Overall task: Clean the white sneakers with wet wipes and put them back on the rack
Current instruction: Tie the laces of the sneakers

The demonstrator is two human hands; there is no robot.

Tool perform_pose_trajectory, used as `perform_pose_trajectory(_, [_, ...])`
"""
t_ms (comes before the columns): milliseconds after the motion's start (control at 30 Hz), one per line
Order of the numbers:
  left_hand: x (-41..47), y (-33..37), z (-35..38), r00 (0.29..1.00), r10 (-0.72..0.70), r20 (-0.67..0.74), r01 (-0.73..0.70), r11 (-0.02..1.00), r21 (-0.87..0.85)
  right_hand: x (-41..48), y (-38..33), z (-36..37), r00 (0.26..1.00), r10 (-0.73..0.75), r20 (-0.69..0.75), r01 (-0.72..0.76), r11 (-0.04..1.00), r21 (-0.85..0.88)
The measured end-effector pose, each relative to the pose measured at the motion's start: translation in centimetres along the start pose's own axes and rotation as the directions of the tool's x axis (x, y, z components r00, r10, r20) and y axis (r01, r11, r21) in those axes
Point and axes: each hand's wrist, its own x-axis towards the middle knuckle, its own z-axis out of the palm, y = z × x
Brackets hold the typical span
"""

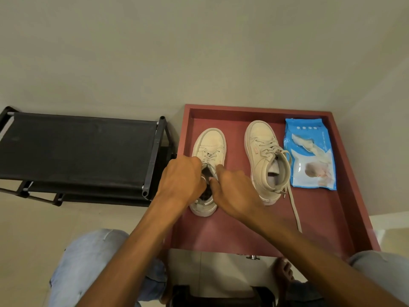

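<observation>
Two off-white sneakers stand toes away from me on a dark red table (232,229). My left hand (181,180) and my right hand (232,193) are both at the collar of the left sneaker (210,145), fingers curled at its tongue and opening. Exactly what the fingertips hold is hidden. The right sneaker (263,156) stands apart, with one lace trailing toward the table's front. A blue pack of wet wipes (309,154) lies flat at the table's right side, a wipe poking out of its top.
A black shoe rack (77,151) with fabric shelves stands on the floor left of the table, against the wall. The table has a raised rim. My knees in light jeans and a bare foot (284,271) are below the table's front edge.
</observation>
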Motion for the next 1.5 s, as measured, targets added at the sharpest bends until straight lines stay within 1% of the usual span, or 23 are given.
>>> perform_pose_trajectory(200, [0.2, 0.1, 0.4, 1.000, 0.008, -0.028, -0.007, 1.000, 0.017, 0.1, 0.3, -0.1, 1.000, -0.025, -0.002, 0.025, 1.000, -0.013])
perform_pose_trajectory(367, [0.8, 0.1, 0.2, 0.997, -0.044, -0.055, 0.045, 0.999, 0.020, 0.6, 0.6, -0.1, 0.997, -0.066, -0.050, 0.069, 0.996, 0.060])
perform_pose_trajectory(433, [1.0, 0.1, 0.0, 0.997, -0.062, -0.053, 0.063, 0.998, 0.016, 1.0, 0.8, -0.1, 0.997, -0.066, -0.048, 0.071, 0.993, 0.094])
perform_pose_trajectory(467, [1.0, 0.2, -0.2, 0.997, -0.065, -0.052, 0.066, 0.997, 0.028, 1.2, 1.0, -0.2, 0.997, -0.062, -0.043, 0.066, 0.992, 0.111])
perform_pose_trajectory(533, [0.7, 0.3, -0.4, 0.996, -0.067, -0.066, 0.074, 0.990, 0.117, 1.3, 1.4, -0.8, 0.998, -0.051, -0.041, 0.055, 0.991, 0.122])
perform_pose_trajectory(600, [0.1, 0.7, -0.6, 0.988, -0.046, -0.145, 0.076, 0.976, 0.206, 1.3, 2.0, -2.0, 0.993, -0.053, -0.106, 0.060, 0.996, 0.071])
perform_pose_trajectory(667, [-0.4, 1.2, -0.8, 0.961, 0.002, -0.275, 0.062, 0.973, 0.224, 1.3, 3.0, -3.7, 0.972, -0.030, -0.233, 0.034, 0.999, 0.010])
perform_pose_trajectory(733, [-0.7, 2.1, -0.9, 0.924, 0.061, -0.378, 0.005, 0.985, 0.173, 1.4, 4.2, -5.3, 0.936, 0.005, -0.352, -0.027, 0.998, -0.058])
perform_pose_trajectory(800, [-0.5, 3.0, -0.4, 0.905, 0.114, -0.409, -0.081, 0.992, 0.098, 1.5, 5.5, -6.7, 0.911, 0.073, -0.407, -0.132, 0.984, -0.121])
perform_pose_trajectory(967, [0.5, 4.6, 1.0, 0.905, 0.189, -0.381, -0.200, 0.980, 0.011, 1.1, 8.6, -8.5, 0.887, 0.255, -0.385, -0.360, 0.904, -0.230])
perform_pose_trajectory(1067, [0.8, 5.1, 1.2, 0.898, 0.220, -0.380, -0.251, 0.967, -0.035, 0.5, 9.7, -9.0, 0.870, 0.321, -0.374, -0.441, 0.847, -0.297])
perform_pose_trajectory(1133, [0.9, 5.3, 1.2, 0.898, 0.232, -0.374, -0.277, 0.958, -0.072, 0.2, 10.3, -9.2, 0.891, 0.345, -0.294, -0.433, 0.839, -0.328])
perform_pose_trajectory(1200, [1.1, 5.5, 1.3, 0.905, 0.245, -0.347, -0.299, 0.948, -0.112, 0.0, 10.6, -9.1, 0.919, 0.359, -0.163, -0.393, 0.862, -0.321])
perform_pose_trajectory(1233, [1.2, 5.7, 1.4, 0.909, 0.257, -0.327, -0.310, 0.943, -0.120, 0.0, 10.6, -8.8, 0.927, 0.356, -0.121, -0.376, 0.872, -0.315])
perform_pose_trajectory(1267, [1.3, 6.0, 1.6, 0.911, 0.274, -0.309, -0.322, 0.940, -0.116, 0.0, 10.6, -8.6, 0.930, 0.351, -0.114, -0.369, 0.873, -0.320])
perform_pose_trajectory(1400, [1.3, 7.2, 2.6, 0.911, 0.321, -0.258, -0.356, 0.929, -0.102, -0.1, 10.1, -7.4, 0.940, 0.263, -0.215, -0.333, 0.842, -0.424])
perform_pose_trajectory(1500, [1.4, 7.5, 2.9, 0.920, 0.319, -0.227, -0.346, 0.934, -0.092, -0.1, 10.0, -7.3, 0.947, 0.229, -0.226, -0.306, 0.858, -0.412])
